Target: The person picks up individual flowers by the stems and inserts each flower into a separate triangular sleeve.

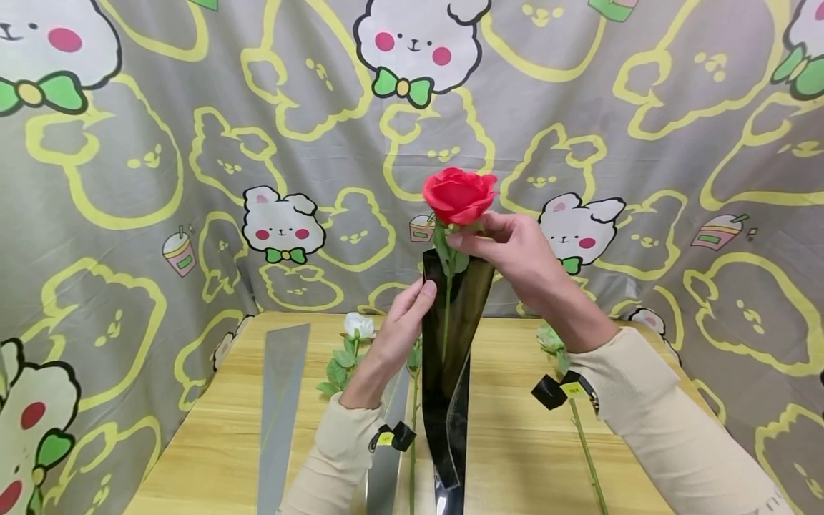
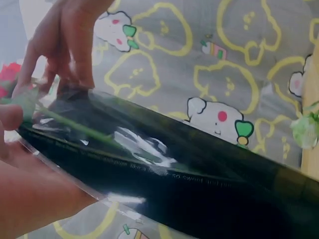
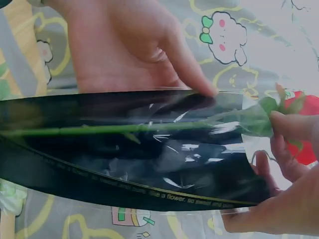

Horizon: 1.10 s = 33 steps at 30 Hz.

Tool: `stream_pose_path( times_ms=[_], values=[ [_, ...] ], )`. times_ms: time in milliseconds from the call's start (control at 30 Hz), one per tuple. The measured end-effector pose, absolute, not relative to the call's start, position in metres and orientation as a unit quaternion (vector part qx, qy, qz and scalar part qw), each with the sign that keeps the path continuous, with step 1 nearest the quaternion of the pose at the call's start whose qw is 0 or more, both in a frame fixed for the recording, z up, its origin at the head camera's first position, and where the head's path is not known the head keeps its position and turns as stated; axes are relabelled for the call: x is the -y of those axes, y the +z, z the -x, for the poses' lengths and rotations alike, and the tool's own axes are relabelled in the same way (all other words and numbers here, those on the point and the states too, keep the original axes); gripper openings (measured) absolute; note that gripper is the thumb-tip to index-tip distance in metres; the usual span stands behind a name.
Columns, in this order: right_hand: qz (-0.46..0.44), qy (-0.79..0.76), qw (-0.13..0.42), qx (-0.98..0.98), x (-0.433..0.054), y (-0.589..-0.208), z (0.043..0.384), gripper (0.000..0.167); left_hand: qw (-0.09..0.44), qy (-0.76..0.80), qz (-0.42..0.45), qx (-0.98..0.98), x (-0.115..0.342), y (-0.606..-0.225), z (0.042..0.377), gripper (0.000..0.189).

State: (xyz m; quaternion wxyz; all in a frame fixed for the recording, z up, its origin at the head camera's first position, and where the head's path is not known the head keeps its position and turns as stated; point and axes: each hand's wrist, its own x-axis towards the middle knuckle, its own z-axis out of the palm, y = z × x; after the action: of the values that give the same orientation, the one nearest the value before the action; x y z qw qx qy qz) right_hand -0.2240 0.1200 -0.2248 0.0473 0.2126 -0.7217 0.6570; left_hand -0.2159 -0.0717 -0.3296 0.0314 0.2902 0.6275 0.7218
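Note:
A red rose (image 1: 459, 197) stands upright, its stem running down inside a black-backed clear flower sleeve (image 1: 444, 386). Just under the bloom, my right hand (image 1: 521, 250) pinches the rose between thumb and fingers. My left hand (image 1: 399, 322) grips the sleeve's left edge near its mouth, thumb in front. In the right wrist view, the green stem (image 3: 99, 129) shows through the clear front, and the bloom and upper leaves (image 3: 269, 107) are outside the mouth. Small lettering runs along the sleeve in both wrist views. The fingers behind the sleeve are partly hidden.
On the wooden table (image 1: 212, 429) lie a grey sleeve (image 1: 281, 400) at left, a white rose (image 1: 358, 327) and a pale green flower (image 1: 549, 340) at right. Another grey sleeve (image 1: 384, 479) and stem lie near the middle. A patterned curtain (image 1: 347, 157) hangs behind.

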Motion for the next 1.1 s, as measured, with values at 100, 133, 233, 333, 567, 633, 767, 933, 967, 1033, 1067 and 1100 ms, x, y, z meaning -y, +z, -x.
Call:
stream_pose_path(
  times_ms=[100, 133, 233, 333, 567, 633, 767, 933, 967, 1033, 1067, 1100],
  values=[
    [-0.221, 0.660, 0.061, 0.716, -0.121, -0.224, 0.224, 0.039, 0.072, 0.739, -0.280, -0.609, 0.072, -0.328, 0.215, 0.066],
    [-0.222, 0.656, 0.062, 0.719, -0.122, -0.224, 0.224, 0.038, 0.081, 0.744, -0.275, -0.604, 0.072, -0.327, 0.214, 0.068],
    [-0.222, 0.632, 0.059, 0.740, -0.123, -0.224, 0.225, 0.034, 0.090, 0.753, -0.279, -0.590, 0.071, -0.325, 0.214, 0.069],
    [-0.221, 0.586, 0.051, 0.778, -0.125, -0.222, 0.225, 0.031, 0.086, 0.748, -0.286, -0.592, 0.071, -0.324, 0.214, 0.069],
    [-0.231, 0.471, 0.046, 0.850, -0.130, -0.214, 0.228, 0.021, 0.081, 0.730, -0.262, -0.626, 0.071, -0.323, 0.210, 0.069],
    [-0.238, 0.439, 0.037, 0.866, -0.132, -0.211, 0.228, 0.024, 0.082, 0.724, -0.253, -0.636, 0.070, -0.324, 0.209, 0.070],
    [-0.247, 0.399, 0.003, 0.883, -0.133, -0.206, 0.227, 0.036, 0.082, 0.719, -0.270, -0.635, 0.069, -0.326, 0.208, 0.069],
    [-0.258, 0.354, -0.032, 0.898, -0.128, -0.203, 0.230, 0.037, 0.078, 0.717, -0.285, -0.631, 0.070, -0.329, 0.207, 0.067],
    [-0.263, 0.345, -0.038, 0.900, -0.128, -0.203, 0.230, 0.037, 0.076, 0.716, -0.286, -0.632, 0.070, -0.330, 0.208, 0.066],
    [-0.264, 0.336, -0.050, 0.903, -0.129, -0.200, 0.231, 0.036, 0.071, 0.717, -0.291, -0.630, 0.071, -0.331, 0.208, 0.065],
    [-0.262, 0.334, -0.055, 0.904, -0.131, -0.198, 0.231, 0.034, 0.070, 0.718, -0.292, -0.628, 0.071, -0.332, 0.208, 0.064],
    [-0.260, 0.336, -0.059, 0.903, -0.133, -0.196, 0.230, 0.033, 0.071, 0.720, -0.294, -0.624, 0.071, -0.333, 0.209, 0.063]
  ],
)
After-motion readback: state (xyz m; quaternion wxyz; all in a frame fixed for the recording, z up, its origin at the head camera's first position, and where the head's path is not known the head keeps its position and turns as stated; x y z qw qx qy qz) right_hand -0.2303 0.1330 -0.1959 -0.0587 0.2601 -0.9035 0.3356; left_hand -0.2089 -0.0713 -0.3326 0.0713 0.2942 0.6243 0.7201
